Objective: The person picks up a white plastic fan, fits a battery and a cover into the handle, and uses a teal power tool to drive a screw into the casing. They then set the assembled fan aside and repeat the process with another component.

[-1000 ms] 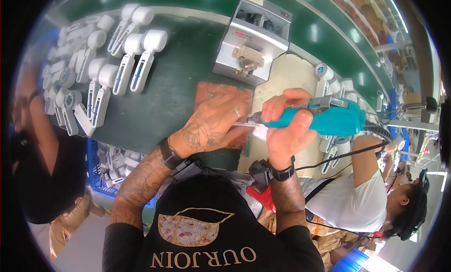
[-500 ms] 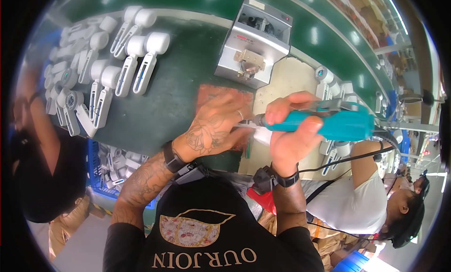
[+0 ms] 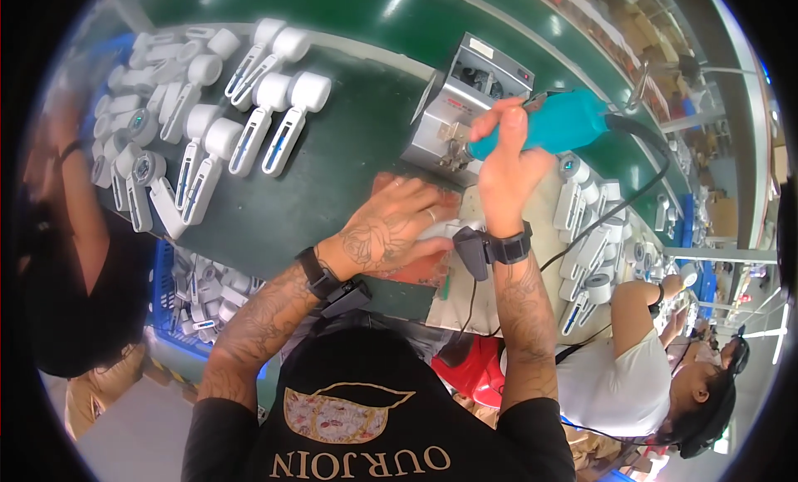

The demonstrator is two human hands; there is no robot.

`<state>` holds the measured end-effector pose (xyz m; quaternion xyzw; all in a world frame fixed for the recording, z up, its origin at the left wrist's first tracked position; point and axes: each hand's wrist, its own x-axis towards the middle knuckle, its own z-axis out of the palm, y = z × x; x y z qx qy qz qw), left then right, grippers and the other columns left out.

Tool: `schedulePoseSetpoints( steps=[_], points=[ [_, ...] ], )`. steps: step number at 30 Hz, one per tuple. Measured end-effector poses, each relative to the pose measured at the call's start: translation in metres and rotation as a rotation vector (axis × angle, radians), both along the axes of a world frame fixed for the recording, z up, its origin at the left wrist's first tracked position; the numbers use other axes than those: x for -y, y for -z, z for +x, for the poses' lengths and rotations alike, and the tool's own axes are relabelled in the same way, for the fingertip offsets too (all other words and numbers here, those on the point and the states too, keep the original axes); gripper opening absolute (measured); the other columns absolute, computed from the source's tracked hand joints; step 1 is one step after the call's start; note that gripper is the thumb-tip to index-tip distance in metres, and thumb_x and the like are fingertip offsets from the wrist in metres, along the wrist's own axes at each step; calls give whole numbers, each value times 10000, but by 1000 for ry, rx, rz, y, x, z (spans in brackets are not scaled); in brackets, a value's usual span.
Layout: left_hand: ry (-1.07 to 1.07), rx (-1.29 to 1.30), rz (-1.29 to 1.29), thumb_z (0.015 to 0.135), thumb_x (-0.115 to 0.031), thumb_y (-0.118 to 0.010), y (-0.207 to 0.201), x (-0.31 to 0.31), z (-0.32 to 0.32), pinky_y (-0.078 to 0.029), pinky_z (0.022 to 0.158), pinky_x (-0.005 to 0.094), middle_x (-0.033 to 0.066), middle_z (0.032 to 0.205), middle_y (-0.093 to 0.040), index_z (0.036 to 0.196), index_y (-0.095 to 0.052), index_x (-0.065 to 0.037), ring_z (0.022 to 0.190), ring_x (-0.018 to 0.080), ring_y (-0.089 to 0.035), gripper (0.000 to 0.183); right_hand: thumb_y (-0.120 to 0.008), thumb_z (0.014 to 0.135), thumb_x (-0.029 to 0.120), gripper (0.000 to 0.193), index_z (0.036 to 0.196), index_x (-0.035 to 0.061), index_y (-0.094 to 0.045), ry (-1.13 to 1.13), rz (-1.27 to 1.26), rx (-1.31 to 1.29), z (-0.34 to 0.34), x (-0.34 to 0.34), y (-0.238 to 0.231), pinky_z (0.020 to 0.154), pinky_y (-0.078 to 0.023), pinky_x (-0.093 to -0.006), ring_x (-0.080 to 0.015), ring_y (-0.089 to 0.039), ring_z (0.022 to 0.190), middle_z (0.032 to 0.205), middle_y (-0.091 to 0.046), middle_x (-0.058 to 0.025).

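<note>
My right hand [image 3: 509, 170] is closed around a teal electric screwdriver [image 3: 569, 120], whose cord loops off to the right. The screwdriver's tip is at the front of a grey metal screw feeder [image 3: 470, 99]; whether the two touch I cannot tell. My left hand [image 3: 395, 228] presses down on a white handheld fan [image 3: 443, 230], mostly hidden under the fingers. That fan lies over a red-brown mat [image 3: 420, 272] on the bench.
Several white handheld fans [image 3: 287, 128] lie at the left of the green bench [image 3: 287, 203], more [image 3: 590, 232] at the right. A blue basket [image 3: 162, 286] of white parts stands below the bench's left side. Co-workers sit on both sides, one in a white shirt [image 3: 615, 378].
My right hand has lifted the screwdriver away from the fan, up to the screw feeder. My left hand has stayed on the fan. The whole view has shifted slightly.
</note>
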<state>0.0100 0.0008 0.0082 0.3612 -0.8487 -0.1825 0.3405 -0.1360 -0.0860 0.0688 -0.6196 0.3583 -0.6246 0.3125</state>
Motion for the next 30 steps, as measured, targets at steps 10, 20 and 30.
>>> schedulePoseSetpoints(
  steps=[10,20,30],
  points=[
    [-55,18,62,856,-327,-730,3,-1,1,-441,965,411,48,1175,-620,1231,-664,-134,1045,269,-560,427,-532,1040,334,356,1041,-19,-582,-54,191,44,-3,-37,-10,575,-454,-286,-145,-563,621,694,-566,-46],
    [-50,16,46,842,-336,-749,2,-1,-1,-448,925,414,37,1155,-621,1232,-662,-137,1037,269,-556,446,-600,982,476,547,1099,-54,-541,-69,236,66,-34,-72,2,579,-456,-319,-187,-558,621,710,-564,-85],
    [-11,17,-3,872,-338,-706,7,2,-4,-438,925,440,99,1148,-598,1200,-623,-68,1065,302,-545,433,-582,1018,365,379,954,1,-499,-139,219,123,-32,-67,19,579,-461,-337,-187,-539,618,703,-538,-86]
  ],
)
